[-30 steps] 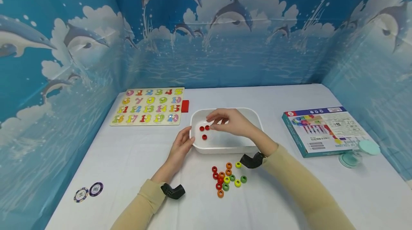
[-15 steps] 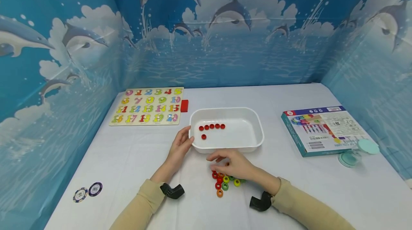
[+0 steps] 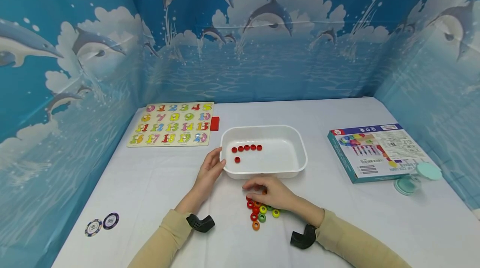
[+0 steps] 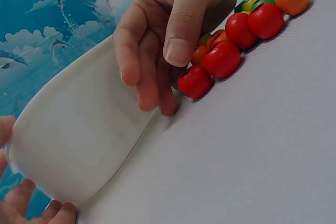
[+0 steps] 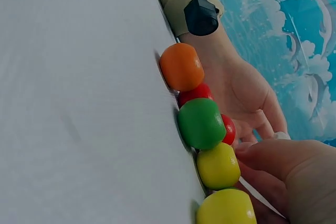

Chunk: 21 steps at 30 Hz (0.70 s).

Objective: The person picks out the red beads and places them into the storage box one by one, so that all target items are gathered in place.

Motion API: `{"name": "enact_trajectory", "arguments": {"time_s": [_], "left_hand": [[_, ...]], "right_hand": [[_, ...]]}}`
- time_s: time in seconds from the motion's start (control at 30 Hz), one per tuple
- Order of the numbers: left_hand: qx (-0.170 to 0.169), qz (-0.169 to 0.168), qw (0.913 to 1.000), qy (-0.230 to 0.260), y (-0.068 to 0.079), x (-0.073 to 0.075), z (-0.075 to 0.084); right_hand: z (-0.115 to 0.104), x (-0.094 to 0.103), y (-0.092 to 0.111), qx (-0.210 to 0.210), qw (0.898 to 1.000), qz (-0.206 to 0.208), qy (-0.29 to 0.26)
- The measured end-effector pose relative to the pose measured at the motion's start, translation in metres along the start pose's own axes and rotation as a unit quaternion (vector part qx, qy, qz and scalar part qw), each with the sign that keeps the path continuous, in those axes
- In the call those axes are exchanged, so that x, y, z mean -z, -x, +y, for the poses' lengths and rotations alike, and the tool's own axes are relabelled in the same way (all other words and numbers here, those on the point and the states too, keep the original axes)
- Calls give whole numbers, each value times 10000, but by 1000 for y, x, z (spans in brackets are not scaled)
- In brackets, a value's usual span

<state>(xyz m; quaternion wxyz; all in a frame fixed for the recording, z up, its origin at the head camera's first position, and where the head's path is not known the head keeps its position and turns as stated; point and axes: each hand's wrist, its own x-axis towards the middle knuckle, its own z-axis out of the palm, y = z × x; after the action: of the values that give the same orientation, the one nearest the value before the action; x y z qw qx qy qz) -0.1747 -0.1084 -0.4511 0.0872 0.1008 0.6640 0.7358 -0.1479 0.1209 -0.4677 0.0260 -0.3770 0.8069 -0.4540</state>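
Note:
A white tray (image 3: 277,172) stands mid-table with several red beads (image 3: 246,147) in a row inside and one red bead (image 3: 237,160) below them. My left hand (image 3: 208,174) holds the tray's left end, thumb at the rim; its fingertips (image 4: 63,212) show against the wall in the left wrist view. Over the loose pile in front of the tray is my right hand (image 3: 271,192), fingers loosely bent and apart from the thumb. A red bead (image 4: 195,82) lies right beside its fingers. Red, orange, yellow and green beads (image 3: 262,218) make up the pile, partly hidden by this hand.
A number puzzle board (image 3: 170,124) lies at the back left, with a red block (image 3: 214,123) beside it. Two round chips (image 3: 111,221) lie at the front left. On the right are a boxed toy set (image 3: 382,151) and a small container with a mint lid (image 3: 429,171).
My right hand has moved from inside the tray to the pile in front of it, shifting slightly since. The row of red beads in the tray is uncovered. The left hand stays put.

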Motion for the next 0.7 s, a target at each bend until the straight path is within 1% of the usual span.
{"name": "enact_trajectory", "arguments": {"time_s": [0.23, 0.5, 0.7], "left_hand": [[28, -7, 10000, -76, 1, 1, 0], [8, 0, 10000, -28, 0, 1, -1], [8, 12, 10000, -14, 0, 1, -1]], "right_hand": [[0, 0, 0, -159, 9996, -98, 198], [0, 0, 1, 32, 9990, -124, 434], [1, -1, 1, -64, 9985, -118, 527]]}}
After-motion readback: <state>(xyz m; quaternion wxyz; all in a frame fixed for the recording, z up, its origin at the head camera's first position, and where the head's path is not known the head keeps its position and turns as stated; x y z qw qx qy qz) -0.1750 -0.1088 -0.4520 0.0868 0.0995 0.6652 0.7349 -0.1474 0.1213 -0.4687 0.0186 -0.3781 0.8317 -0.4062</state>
